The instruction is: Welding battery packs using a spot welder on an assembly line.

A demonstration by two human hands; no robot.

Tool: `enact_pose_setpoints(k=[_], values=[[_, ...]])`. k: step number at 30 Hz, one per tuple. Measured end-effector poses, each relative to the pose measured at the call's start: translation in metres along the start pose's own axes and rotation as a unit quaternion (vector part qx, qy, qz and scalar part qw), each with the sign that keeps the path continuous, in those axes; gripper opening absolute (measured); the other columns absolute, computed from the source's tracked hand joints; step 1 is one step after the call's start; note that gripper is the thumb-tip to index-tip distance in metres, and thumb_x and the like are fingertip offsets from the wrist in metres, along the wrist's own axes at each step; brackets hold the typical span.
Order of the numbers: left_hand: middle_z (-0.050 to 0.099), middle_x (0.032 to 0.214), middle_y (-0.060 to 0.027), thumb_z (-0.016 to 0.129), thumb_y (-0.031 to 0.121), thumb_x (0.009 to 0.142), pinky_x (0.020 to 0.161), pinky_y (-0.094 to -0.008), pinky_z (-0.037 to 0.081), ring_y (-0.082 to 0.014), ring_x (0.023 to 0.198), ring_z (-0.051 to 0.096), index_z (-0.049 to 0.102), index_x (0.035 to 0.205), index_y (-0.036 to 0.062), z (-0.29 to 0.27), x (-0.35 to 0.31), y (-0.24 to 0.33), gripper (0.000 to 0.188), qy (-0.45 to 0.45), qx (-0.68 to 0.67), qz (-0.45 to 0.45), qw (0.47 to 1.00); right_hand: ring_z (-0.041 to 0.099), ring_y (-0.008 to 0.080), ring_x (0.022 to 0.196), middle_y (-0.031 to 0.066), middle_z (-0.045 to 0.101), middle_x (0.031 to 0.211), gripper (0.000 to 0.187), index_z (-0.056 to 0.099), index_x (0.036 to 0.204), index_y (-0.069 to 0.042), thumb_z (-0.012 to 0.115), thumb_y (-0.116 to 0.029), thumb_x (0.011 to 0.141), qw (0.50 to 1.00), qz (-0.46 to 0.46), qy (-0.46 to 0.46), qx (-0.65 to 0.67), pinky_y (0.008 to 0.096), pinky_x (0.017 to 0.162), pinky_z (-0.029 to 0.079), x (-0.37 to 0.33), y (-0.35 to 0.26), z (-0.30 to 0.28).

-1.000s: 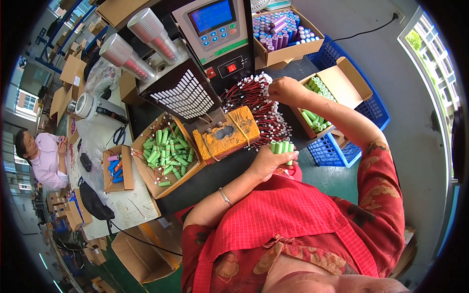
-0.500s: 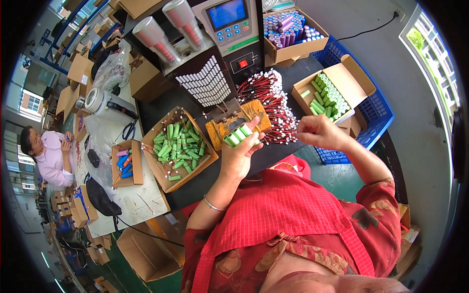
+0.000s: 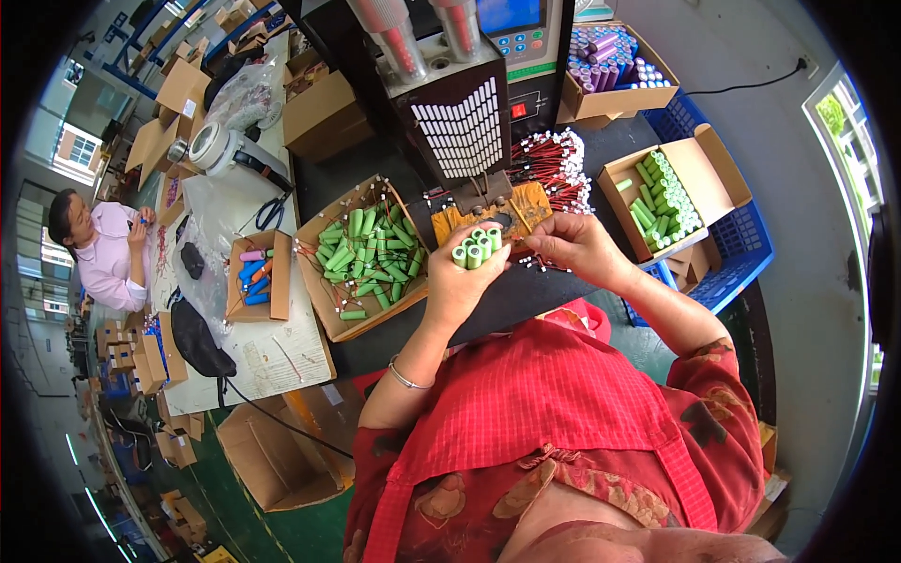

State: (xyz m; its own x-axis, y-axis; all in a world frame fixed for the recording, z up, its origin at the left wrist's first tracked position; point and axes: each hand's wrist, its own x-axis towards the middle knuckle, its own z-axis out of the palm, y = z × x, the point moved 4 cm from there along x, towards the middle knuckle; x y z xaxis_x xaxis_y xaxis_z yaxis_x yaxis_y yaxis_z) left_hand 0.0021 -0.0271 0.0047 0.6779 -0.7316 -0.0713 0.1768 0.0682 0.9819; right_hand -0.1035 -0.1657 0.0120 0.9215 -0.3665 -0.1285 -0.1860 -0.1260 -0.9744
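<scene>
Several green cylindrical battery cells (image 3: 477, 248) are bunched in my left hand (image 3: 458, 293), their pale ends facing up toward me. The hand is closed around them at the front edge of a worn yellow fixture block (image 3: 531, 203). My right hand (image 3: 580, 250) is at the block's right side, thumb and fingertips pinched together. Whatever lies between those fingertips is too small to make out. Above the block stands a black spot welder (image 3: 460, 122), two thin electrode pins reaching down to it. Red and black wire leads with white plugs (image 3: 563, 169) are heaped behind my right hand.
Left of the welder, an open carton (image 3: 319, 308) holds green cells with wires. Beside it is a small box (image 3: 282, 298) of blue and orange cells. At right, green cells fill a box (image 3: 627, 220) on a blue crate (image 3: 746, 272). A co-worker (image 3: 105, 246) sits far left.
My right hand has moved left, from beside the wire heap to the fixture, and now pinches near the cells. The left hand has turned the cells' ends upward. The whole view has shifted.
</scene>
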Motion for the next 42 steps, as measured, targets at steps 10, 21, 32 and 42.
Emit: enact_pose_setpoints(k=[10, 21, 32, 42], values=[[0.060, 0.079, -0.0115, 0.066, -0.001, 0.063, 0.064, -0.0345, 0.048, -0.0279, 0.072, 0.060, 0.058, 0.089, 0.0010, -0.009, 0.019, 0.009, 0.028, 0.082, 0.331, 0.283, 0.896, 0.047, 0.0042, 0.052, -0.0017, 0.053, 0.059, 0.021, 0.060, 0.084, -0.001, 0.058, -0.021, 0.086, 0.998, 0.037, -0.046, 0.028, 0.0205, 0.048, 0.038, 0.032, -0.011, 0.007], [0.061, 0.079, -0.0087, 0.070, 0.001, 0.068, 0.059, -0.0277, 0.046, -0.0167, 0.065, 0.059, 0.059, 0.085, -0.0010, -0.012, 0.019, 0.007, 0.020, 0.093, 0.359, 0.310, 0.875, 0.050, 0.0045, 0.053, -0.0004, 0.053, 0.065, 0.021, 0.056, 0.086, -0.001, 0.055, -0.022, 0.089, 0.996, 0.035, -0.066, 0.053, 0.0190, 0.047, 0.041, 0.040, -0.008, 0.016], [0.061, 0.095, -0.0045, 0.063, 0.016, 0.083, 0.073, -0.0283, 0.051, -0.0142, 0.086, 0.060, 0.058, 0.102, 0.0060, -0.002, -0.025, -0.011, 0.022, -0.014, -0.347, -0.206, 0.915, 0.060, 0.0293, 0.069, 0.0102, 0.056, 0.079, 0.011, 0.055, 0.087, -0.004, 0.061, -0.009, 0.078, 0.894, -0.363, -0.105, -0.239, 0.0360, 0.057, 0.049, -0.009, -0.046, 0.018], [0.060, 0.098, -0.0048, 0.066, 0.007, 0.077, 0.075, -0.0289, 0.050, -0.0147, 0.084, 0.060, 0.053, 0.109, 0.0049, -0.002, -0.020, -0.014, 0.035, -0.070, -0.314, -0.199, 0.926, 0.061, 0.0203, 0.069, 0.0078, 0.058, 0.082, 0.022, 0.059, 0.096, -0.003, 0.066, -0.009, 0.076, 0.915, -0.321, -0.136, -0.203, 0.0298, 0.059, 0.050, -0.020, -0.052, 0.012]])
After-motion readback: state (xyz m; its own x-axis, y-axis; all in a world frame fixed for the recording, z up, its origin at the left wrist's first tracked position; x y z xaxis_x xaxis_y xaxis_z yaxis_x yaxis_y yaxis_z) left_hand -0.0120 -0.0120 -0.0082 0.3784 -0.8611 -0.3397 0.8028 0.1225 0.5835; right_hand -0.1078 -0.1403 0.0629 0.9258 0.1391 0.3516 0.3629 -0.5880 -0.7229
